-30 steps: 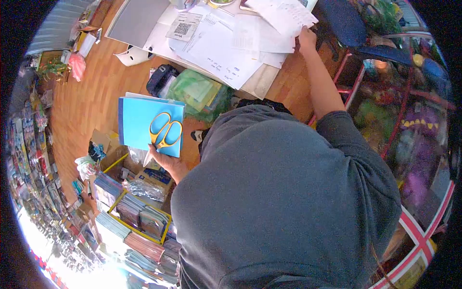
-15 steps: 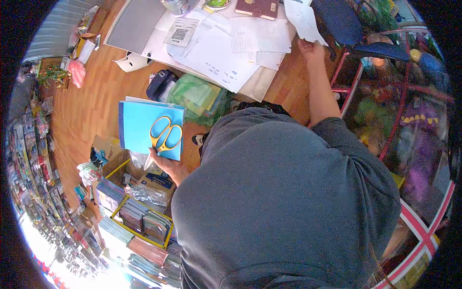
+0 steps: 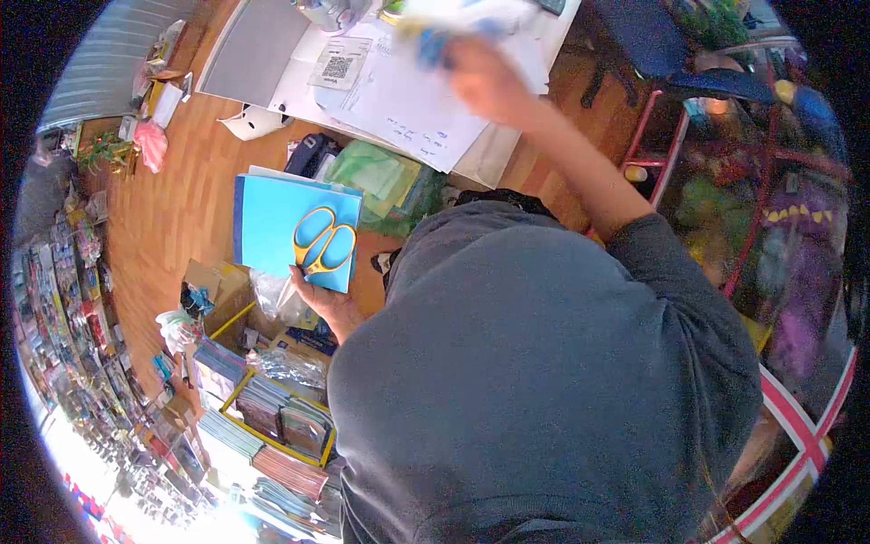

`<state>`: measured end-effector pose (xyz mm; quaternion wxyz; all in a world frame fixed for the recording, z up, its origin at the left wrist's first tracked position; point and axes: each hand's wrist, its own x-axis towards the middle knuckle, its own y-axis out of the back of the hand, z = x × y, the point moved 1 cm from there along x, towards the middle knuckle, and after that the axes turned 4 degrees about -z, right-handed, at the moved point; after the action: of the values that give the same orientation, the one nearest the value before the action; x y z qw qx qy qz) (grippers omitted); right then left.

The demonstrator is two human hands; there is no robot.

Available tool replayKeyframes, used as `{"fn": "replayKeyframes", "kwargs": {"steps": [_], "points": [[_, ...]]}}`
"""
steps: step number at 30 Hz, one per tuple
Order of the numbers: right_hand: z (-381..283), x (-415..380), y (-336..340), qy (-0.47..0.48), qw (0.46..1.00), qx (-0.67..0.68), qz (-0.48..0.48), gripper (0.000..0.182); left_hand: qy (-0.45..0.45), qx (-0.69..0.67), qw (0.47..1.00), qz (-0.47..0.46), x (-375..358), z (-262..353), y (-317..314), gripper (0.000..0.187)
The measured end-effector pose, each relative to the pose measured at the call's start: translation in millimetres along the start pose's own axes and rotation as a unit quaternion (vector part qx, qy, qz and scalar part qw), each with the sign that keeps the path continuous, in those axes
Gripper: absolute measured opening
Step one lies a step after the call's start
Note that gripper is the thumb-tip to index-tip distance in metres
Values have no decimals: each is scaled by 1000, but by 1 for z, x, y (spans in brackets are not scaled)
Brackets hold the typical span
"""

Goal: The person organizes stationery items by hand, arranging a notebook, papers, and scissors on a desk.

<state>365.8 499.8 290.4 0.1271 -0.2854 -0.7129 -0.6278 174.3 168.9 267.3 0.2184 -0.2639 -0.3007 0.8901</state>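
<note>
My left hand point(image 3: 323, 297) holds a blue folder point(image 3: 276, 218) together with orange-handled scissors point(image 3: 323, 243), whose handles lie over the folder and whose blades point down past my fingers. My right hand point(image 3: 485, 80) is smeared by motion above the white desk. At its fingertips is a blurred blue and yellow thing point(image 3: 435, 47) that I cannot make out. Beneath it lie white papers with handwriting point(image 3: 421, 118). A sheet with a QR code point(image 3: 340, 63) is to their left.
The white desk point(image 3: 494, 159) spans the top. Green bags point(image 3: 385, 181) sit below its front edge. Yellow-edged crates of booklets point(image 3: 281, 422) stand at the lower left. A dark chair point(image 3: 634, 41) is at the upper right, above a red-framed display point(image 3: 652, 136) of toys.
My right hand has moved left from the desk's right side to over the papers, and the sheet it held is no longer distinguishable. My left hand, folder and scissors have shifted slightly right.
</note>
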Motion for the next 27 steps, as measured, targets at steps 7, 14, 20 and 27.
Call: {"fn": "replayKeyframes", "kwargs": {"steps": [7,14,20,27], "points": [[-67,-5,-75,-103,956,38,-274,21,12,2,1000,18,-4,-2,0,48],[-6,-36,-56,-210,967,139,-42,37,8,4,1000,9,0,-8,19,47],[61,-83,1,-512,840,-179,10,57,54,-17,998,-6,14,-18,41,47],[75,-101,-5,-631,775,7,2,54,61,-31,995,-68,12,-21,12,46]]}}
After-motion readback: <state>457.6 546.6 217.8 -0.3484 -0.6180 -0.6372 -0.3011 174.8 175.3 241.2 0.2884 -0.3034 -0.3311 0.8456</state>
